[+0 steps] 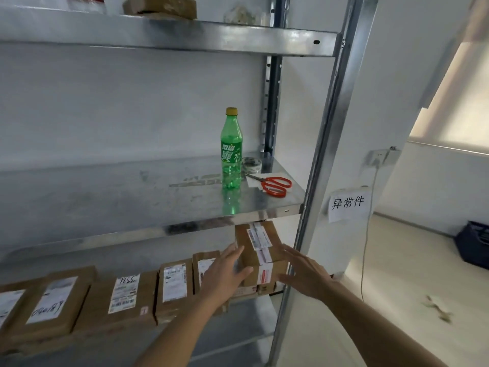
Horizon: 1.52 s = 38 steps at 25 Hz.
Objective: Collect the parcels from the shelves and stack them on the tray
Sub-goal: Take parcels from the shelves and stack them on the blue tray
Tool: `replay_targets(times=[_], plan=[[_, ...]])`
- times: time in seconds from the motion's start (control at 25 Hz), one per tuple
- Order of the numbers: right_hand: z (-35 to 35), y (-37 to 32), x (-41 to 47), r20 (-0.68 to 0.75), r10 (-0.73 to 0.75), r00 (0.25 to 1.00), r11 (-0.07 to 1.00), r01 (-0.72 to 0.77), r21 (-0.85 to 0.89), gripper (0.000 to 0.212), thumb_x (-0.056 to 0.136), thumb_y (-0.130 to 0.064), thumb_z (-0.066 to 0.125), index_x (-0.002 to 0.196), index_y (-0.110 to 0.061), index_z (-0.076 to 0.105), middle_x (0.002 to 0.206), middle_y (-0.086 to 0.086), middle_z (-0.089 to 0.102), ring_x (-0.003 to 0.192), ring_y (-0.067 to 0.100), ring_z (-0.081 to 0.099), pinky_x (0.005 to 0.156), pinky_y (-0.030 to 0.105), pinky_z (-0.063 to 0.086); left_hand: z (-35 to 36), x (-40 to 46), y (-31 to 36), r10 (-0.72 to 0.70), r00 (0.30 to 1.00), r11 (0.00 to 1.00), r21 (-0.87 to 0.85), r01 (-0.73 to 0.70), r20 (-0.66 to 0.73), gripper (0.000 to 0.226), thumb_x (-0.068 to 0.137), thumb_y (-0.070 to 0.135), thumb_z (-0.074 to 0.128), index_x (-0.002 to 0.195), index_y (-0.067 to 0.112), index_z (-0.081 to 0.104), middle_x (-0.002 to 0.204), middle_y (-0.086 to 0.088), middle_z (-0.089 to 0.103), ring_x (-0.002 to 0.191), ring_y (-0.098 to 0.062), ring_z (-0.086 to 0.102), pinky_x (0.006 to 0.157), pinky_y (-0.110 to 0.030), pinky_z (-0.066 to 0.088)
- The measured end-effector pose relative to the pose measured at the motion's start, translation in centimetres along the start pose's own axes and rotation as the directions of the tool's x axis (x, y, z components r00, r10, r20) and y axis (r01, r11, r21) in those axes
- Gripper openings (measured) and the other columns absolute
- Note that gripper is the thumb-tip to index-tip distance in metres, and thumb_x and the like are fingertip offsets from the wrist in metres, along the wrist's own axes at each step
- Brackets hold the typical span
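From the head view I see my left hand [225, 274] and right hand [304, 274] flanking the tall brown cardboard parcel with white labels [260, 256], which sits on smaller boxes at the right end of the lower steel shelf [238, 337]. Both hands have fingers straight and spread, gripping nothing. The parcel lies between the palms, long axis running away from me; each hand is about equally near. No tray shows.

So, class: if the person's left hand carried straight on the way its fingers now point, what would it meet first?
The left hand points up and right at the tall cardboard parcel at the shelf's right end, so it would probably meet that parcel's left side first. Its fingertips look almost on it already, though depth is unclear.
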State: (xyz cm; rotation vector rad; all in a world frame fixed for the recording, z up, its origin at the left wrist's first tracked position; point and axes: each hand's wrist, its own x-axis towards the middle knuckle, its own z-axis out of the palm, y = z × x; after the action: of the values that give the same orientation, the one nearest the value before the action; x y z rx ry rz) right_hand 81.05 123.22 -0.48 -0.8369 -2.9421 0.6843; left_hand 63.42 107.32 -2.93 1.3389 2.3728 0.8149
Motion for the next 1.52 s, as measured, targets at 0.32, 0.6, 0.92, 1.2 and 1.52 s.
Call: replay_targets(times=[0.32, 0.6, 0.92, 1.2, 1.52], plan=[[2.6, 3.7, 5.8, 0.000, -0.088, 0.996, 0.991, 0.088, 0.104, 0.056, 0.097, -0.034, 0.063, 0.149, -0.033, 0.041, 0.158, -0.015, 0.031, 0.133, 0.017, 0.051, 0.101, 0.033, 0.053, 5.3, 4.8, -1.8, -0.099, 0.995, 0.993, -0.069, 0.100, 0.029, 0.068, 0.091, 0.069, 0.041, 0.152, 0.045, 0.021, 0.163, 0.018, 0.001, 0.148, -0.016, 0.021, 0.115, -0.054, 0.031], [4.2, 5.9, 9.1, 0.019, -0.091, 0.996, 0.988, 0.088, 0.127, 0.053, 0.101, -0.038, 0.054, 0.150, -0.034, 0.034, 0.160, -0.013, 0.022, 0.129, 0.021, 0.053, 0.100, 0.032, 0.051, 8.7, 7.7, -1.9, -0.126, 0.992, 0.988, -0.094, 0.126, 0.006, 0.067, 0.093, 0.065, 0.041, 0.152, 0.047, 0.015, 0.161, 0.020, -0.006, 0.149, -0.017, 0.019, 0.113, -0.050, 0.036], [5.7, 7.5, 11.0, 0.059, -0.061, 0.996, 0.987, 0.051, 0.155, 0.066, 0.098, -0.050, 0.055, 0.155, -0.039, 0.024, 0.166, -0.015, 0.004, 0.142, 0.021, 0.041, 0.112, 0.038, 0.043, 9.6, 8.8, -3.2, -0.091, 0.995, 0.979, -0.186, 0.084, -0.032, 0.067, 0.083, 0.073, 0.047, 0.137, 0.062, 0.010, 0.161, 0.022, -0.012, 0.150, -0.017, 0.009, 0.116, -0.051, 0.032], [5.3, 7.1, 10.3, 0.052, -0.090, 0.995, 0.989, 0.083, 0.122, 0.069, 0.097, -0.049, 0.057, 0.157, -0.035, 0.024, 0.166, -0.017, 0.002, 0.142, 0.020, 0.041, 0.113, 0.036, 0.040, 9.7, 7.9, -2.8, -0.093, 0.994, 0.971, -0.228, 0.077, -0.063, 0.066, 0.092, 0.053, 0.057, 0.141, 0.052, 0.014, 0.163, 0.013, -0.008, 0.149, -0.015, 0.015, 0.114, -0.043, 0.037], [5.7, 2.1, 9.2, 0.091, -0.173, 0.981, 0.982, 0.165, 0.094, 0.070, 0.095, -0.051, 0.058, 0.155, -0.040, 0.023, 0.166, -0.017, 0.005, 0.144, 0.019, 0.035, 0.115, 0.040, 0.039, 6.1, 2.4, -2.6, -0.151, 0.974, 0.972, -0.205, 0.115, -0.168, 0.069, 0.094, 0.047, 0.057, 0.152, 0.044, 0.019, 0.158, 0.017, -0.007, 0.137, -0.002, 0.017, 0.116, -0.037, 0.030]])
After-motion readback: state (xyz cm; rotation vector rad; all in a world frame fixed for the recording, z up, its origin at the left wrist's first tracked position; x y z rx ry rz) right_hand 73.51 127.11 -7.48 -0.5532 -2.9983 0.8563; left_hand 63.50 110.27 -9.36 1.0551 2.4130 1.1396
